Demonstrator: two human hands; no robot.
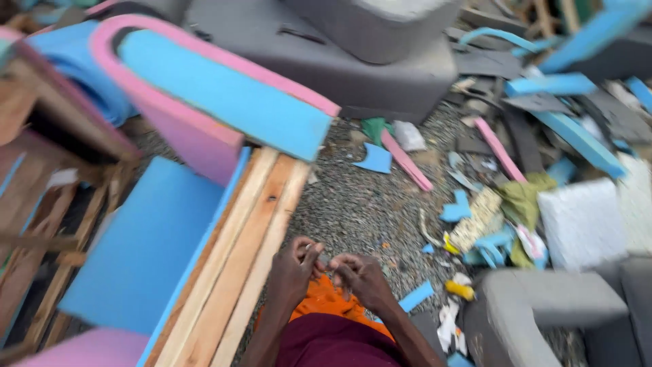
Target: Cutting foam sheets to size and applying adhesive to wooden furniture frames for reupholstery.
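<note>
My left hand (293,266) and my right hand (361,277) meet close together low in the head view, fingers curled, pinching something small between them that I cannot make out. They hover over orange cloth (324,302) on my lap. Just left of my left hand stands a wooden chair frame (238,258) padded with blue foam (146,248) and pink foam (180,129).
Gravel ground (360,197) ahead is strewn with blue and pink foam offcuts (406,160). A grey upholstered sofa piece (353,61) lies at the back, a grey cushion (543,299) at the right, a white foam block (583,221) beyond it. Bare wooden frames (34,204) stand left.
</note>
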